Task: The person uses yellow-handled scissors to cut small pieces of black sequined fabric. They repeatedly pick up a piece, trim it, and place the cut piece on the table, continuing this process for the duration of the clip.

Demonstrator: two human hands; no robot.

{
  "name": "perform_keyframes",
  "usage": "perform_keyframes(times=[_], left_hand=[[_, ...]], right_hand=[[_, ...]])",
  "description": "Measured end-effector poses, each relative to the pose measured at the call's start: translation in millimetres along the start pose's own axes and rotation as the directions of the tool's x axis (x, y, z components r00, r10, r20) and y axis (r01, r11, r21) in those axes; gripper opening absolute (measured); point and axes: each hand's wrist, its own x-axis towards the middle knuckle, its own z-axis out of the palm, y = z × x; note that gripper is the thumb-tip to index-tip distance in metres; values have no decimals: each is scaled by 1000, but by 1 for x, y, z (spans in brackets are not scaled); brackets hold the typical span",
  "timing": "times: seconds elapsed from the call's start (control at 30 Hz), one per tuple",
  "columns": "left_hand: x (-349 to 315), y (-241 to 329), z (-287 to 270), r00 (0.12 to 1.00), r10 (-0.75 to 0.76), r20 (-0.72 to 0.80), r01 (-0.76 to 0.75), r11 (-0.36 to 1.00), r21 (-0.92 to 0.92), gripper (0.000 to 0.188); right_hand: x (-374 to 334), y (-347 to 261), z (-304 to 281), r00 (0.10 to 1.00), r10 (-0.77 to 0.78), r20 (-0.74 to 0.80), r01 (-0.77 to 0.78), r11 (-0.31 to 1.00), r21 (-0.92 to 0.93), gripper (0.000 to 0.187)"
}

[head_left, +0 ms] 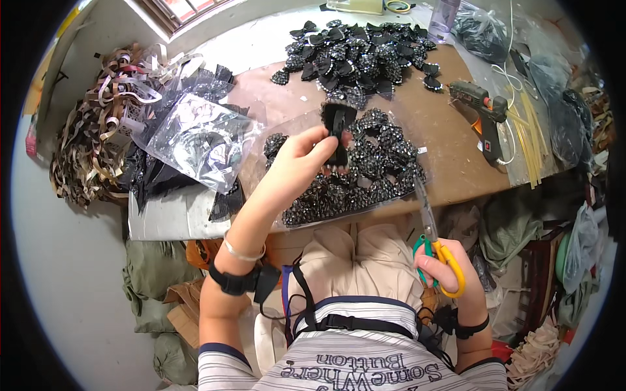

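Note:
Between the thumb and fingers of my left hand (305,151) is a black bow (338,124), held up over the table with its back strip showing. My right hand (450,264), lower and closer to my body, is closed round a pair of scissors (428,218) with a yellow handle and a green loop; their blades point up toward the table edge. Under the bow, a clear plastic sheet (257,189) carries a heap of black sequinned bows (365,189). Farther back lies a larger pile of black bows (355,58), some plain and some glittering.
To the right lie a hot glue gun (486,111) and several yellowish glue sticks (529,137). Tangled ribbon strips (98,124) and a clear plastic bag (202,140) fill the left. A clear bottle (445,19) stands at the back, near a dark plastic bag (482,32).

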Motion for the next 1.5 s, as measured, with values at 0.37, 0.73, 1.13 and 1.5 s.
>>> perform_keyframes(times=[0.37,0.73,1.13,1.5], left_hand=[[-76,-5,38,997,-51,-51,29,931,-364,32],[-90,-13,46,996,-68,-59,19,804,-595,35],[-93,-12,63,996,6,-92,-45,902,-429,37],[-105,-10,50,878,465,-116,-434,874,218,29]], right_hand=[[9,-46,19,937,-346,-48,193,627,-755,25],[8,-54,12,950,-311,31,184,475,-861,26],[40,-48,19,937,-329,-120,331,944,-2,27],[50,-42,30,963,-264,-58,269,955,123,22]])
